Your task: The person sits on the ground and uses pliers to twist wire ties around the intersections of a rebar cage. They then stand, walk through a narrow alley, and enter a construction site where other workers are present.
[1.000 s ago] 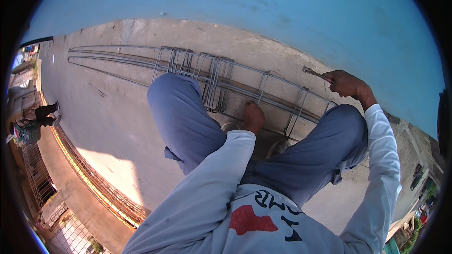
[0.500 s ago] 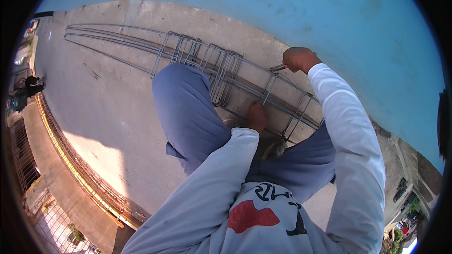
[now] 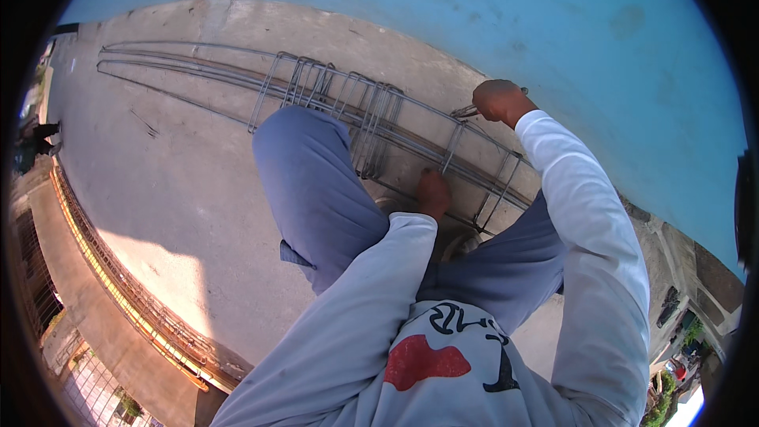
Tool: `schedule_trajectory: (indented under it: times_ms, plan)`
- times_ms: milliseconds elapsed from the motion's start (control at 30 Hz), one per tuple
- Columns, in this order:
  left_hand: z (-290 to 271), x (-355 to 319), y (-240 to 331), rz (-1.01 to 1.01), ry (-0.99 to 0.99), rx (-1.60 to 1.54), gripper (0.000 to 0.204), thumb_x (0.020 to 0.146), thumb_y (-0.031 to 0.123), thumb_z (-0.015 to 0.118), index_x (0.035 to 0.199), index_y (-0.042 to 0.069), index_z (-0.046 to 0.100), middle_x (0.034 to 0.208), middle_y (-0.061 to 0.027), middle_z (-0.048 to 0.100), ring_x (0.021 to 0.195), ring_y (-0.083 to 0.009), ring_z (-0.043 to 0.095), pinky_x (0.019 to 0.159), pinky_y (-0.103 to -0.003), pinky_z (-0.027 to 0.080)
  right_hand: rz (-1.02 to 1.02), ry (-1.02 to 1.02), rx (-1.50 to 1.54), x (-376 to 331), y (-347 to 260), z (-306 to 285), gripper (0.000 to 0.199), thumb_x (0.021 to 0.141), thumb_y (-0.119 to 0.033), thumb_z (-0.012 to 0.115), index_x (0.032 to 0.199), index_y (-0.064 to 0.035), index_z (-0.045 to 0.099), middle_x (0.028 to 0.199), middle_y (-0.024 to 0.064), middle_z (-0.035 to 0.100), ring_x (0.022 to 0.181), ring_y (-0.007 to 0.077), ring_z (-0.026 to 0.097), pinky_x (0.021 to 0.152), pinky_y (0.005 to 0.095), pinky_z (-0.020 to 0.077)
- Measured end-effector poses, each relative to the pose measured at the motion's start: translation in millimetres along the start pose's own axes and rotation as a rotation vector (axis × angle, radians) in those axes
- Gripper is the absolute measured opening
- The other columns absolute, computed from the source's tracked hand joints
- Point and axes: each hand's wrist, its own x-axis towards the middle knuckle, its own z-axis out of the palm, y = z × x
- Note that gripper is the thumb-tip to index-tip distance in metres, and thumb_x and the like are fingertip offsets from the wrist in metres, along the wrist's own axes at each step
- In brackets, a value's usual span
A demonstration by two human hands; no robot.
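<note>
A steel rebar cage (image 3: 383, 134) lies on the concrete in front of me, its long bars crossed by rectangular stirrups. My right hand (image 3: 500, 103) is closed around the handles of a pair of pincers (image 3: 465, 112). Their jaws are at the cage's far top bar, where a stirrup (image 3: 453, 149) meets it. My left hand (image 3: 433, 194) is closed at the lower end of that same stirrup, by the near bar; its fingers are partly hidden. Bunched stirrups (image 3: 378, 130) stand to the left of my left hand.
My bent knees (image 3: 304, 158) flank the near side of the cage. A blue wall or sheet (image 3: 506, 12) runs along the far side. Long stacked bars (image 3: 130, 289) lie on the left beside a ledge. A person (image 3: 33, 146) is at the far left edge.
The pincers have turned slightly in my right hand, with a handle end now showing behind it. My left hand stays in place. The view has shifted a little.
</note>
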Motion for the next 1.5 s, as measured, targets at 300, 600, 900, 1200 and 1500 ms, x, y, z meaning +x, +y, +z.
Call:
schedule_trajectory:
  times_ms: [300,600,900,1200,1500]
  plan:
    - [-1,-1,9,-0.074,-0.02,-0.027,0.016,0.083,0.011,0.063,0.094,0.0,0.06,0.099,-0.0216,0.061,0.095,-0.041,0.062,0.081,-0.047,0.051,0.032,-0.04,-0.011,-5,6,5,0.02,0.083,-0.012,0.059,0.094,-0.0033,0.073,0.098,0.0171,0.071,0.089,0.0366,0.069,0.076,0.0447,0.0551]
    - [-13,-1,15,-0.156,-0.02,-0.016,0.013,0.087,0.013,0.059,0.092,0.002,0.063,0.096,-0.0219,0.066,0.095,-0.0414,0.064,0.081,-0.049,0.052,0.044,0.031,-0.01,6,-6,-7,0.018,0.082,-0.01,0.061,0.093,-0.0032,0.074,0.098,0.0156,0.072,0.091,0.0352,0.07,0.075,0.045,0.0557]
    - [-17,-1,30,-0.223,-0.034,0.028,0.016,0.089,0.015,0.058,0.093,0.002,0.067,0.1,-0.0214,0.067,0.095,-0.0408,0.066,0.08,-0.048,0.053,0.031,0.05,0.045,-5,6,-2,0.019,0.086,-0.013,0.058,0.094,-0.0038,0.072,0.1,0.0174,0.07,0.092,0.0353,0.068,0.075,0.0452,0.0545]
    - [-22,-3,37,-0.301,-0.08,0.091,0.03,0.087,0.017,0.062,0.112,0.001,0.057,0.108,-0.0215,0.064,0.097,-0.0395,0.066,0.082,-0.049,0.054,0.134,-0.077,-0.127,-71,21,6,0.033,0.097,-0.019,0.047,0.127,-0.0223,0.06,0.11,0.007,0.068,0.105,0.0282,0.065,0.089,0.0487,0.0458]
    - [-59,-16,75,-0.084,0.173,0.089,0.038,0.091,0.031,0.059,0.115,0.003,0.05,0.118,-0.0201,0.052,0.103,-0.0381,0.059,0.085,-0.05,0.048,0.038,0.01,-0.231,-89,16,31,0.049,0.097,-0.017,0.047,0.144,-0.0284,0.044,0.123,0.0087,0.06,0.118,0.0275,0.054,0.104,0.048,0.0319]
